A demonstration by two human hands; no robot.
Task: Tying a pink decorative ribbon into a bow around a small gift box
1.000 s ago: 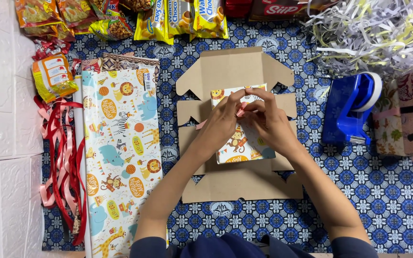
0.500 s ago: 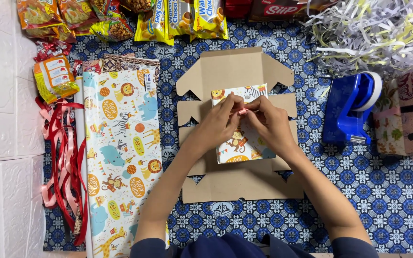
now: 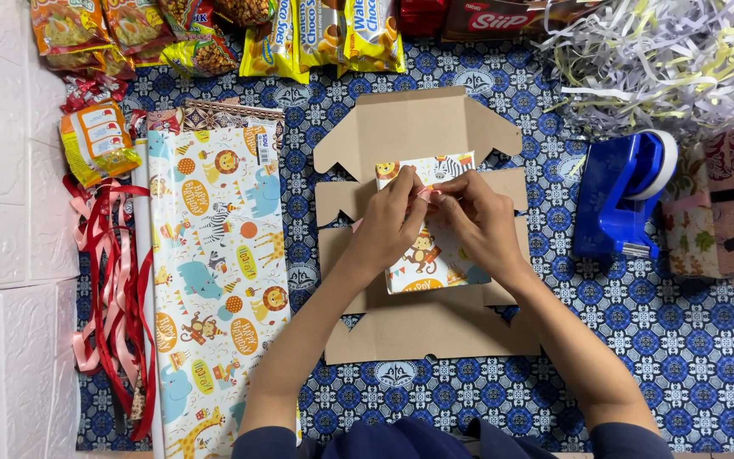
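We are tying off a thin pink ribbon (image 3: 429, 195) on top of the small parcel wrapped in animal-print paper (image 3: 429, 255), which sits on the unfolded brown cardboard box blank (image 3: 422, 127) in the middle of the blue patterned cloth (image 3: 690, 357). Our left hand (image 3: 388, 228) and right hand (image 3: 477, 223) meet over the parcel's far half, fingertips pinched shut on the ribbon between them, just above the wrapping. The step looks like forming or tightening the knot; the next move, we judge, calls for an even pull from both sides while the parcel stays flat.

Toward the cloth's left edge lie the open roll of matching wrapping paper (image 3: 214, 280) and loose red and pink ribbons (image 3: 112, 289). The blue tape dispenser (image 3: 622, 204) stands toward the right edge.
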